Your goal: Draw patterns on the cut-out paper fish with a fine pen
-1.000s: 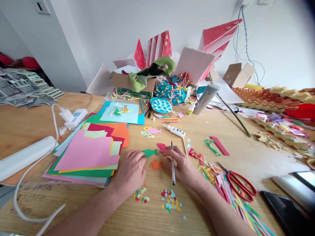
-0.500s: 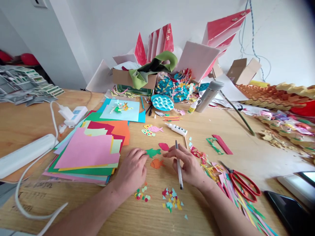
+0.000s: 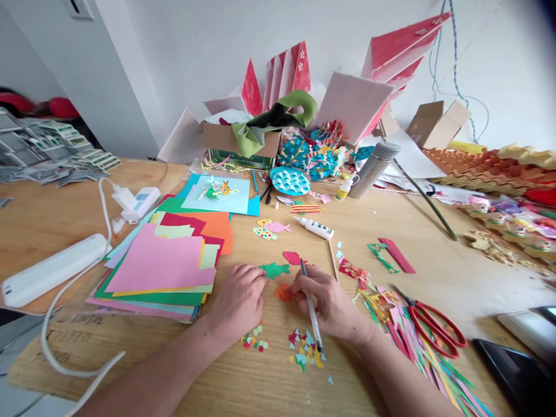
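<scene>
Green fish, apparently unmarked, lies at the fingertips of half-open left hand, nothing visibly grasped; right hand, curled around pen, overlaps lined orange fish. Patterned fish beyond both hands appear finished.

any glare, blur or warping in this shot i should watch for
In the head view, pale glare washes over the right of the tabletop; in the head view, the black device looks stretched and soft near the edge; in the head view, the upper right corner darkens, while the green paper fish keeps a readable outline.
</scene>
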Demonstrator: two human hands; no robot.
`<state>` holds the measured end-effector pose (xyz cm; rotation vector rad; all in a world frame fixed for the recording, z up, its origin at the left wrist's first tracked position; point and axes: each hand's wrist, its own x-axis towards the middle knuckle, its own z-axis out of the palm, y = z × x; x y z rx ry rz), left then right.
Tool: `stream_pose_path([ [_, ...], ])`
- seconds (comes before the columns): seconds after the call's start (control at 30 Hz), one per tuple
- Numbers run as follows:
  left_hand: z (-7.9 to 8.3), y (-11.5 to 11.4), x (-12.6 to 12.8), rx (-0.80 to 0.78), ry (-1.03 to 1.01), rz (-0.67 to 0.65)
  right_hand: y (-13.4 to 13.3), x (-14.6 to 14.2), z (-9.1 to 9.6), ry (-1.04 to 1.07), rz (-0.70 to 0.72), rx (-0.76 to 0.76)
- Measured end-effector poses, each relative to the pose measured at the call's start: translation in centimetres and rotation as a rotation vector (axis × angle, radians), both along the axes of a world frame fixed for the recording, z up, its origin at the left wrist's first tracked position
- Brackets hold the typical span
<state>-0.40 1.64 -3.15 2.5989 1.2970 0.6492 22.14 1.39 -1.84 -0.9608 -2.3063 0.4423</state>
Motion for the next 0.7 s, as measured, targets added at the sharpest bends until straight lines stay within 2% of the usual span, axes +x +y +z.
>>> stream_pose_path([
  [0.2, -0.04, -0.24, 0.31, -0.022, -0.019, -0.025, 0.38, 0.51, -0.16, 0.098, -0.129, 0.129],
  [0.5, 0.13, -0.32, 0.60, 0.014, 0.018, 0.001, 0.72, 0.02, -0.53, -0.075, -0.061, 0.065],
  [0.7, 0.04, -0.43, 0.70, -0.011, -0.009, -0.051, 0.76, 0.03, -0.96, -0.095, -0.098, 0.034],
])
